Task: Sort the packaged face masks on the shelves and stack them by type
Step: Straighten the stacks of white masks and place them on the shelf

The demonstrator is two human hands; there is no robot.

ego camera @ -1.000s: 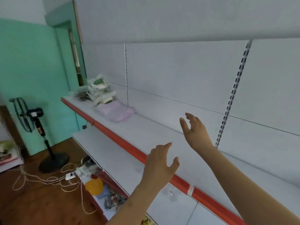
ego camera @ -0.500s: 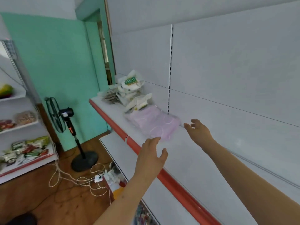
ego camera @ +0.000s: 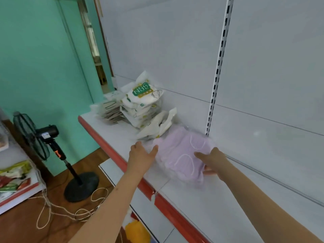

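Pink mask pack (ego camera: 182, 153) lies flat on the shelf (ego camera: 201, 195), directly between my two hands. Left hand (ego camera: 140, 157): fingers relaxed and spread, thumb touching the pack's near-left edge, nothing grasped. Right hand (ego camera: 213, 162): fingers curl round the pack's right edge, thumb on top. Judgement: clear film wrapper, soft contents, light, probably slick and floppy; best taken by both side edges and lifted level so it does not sag or slide. Beyond my left hand, well apart from it, stand the white N95 packs (ego camera: 142, 102) in a leaning stack.
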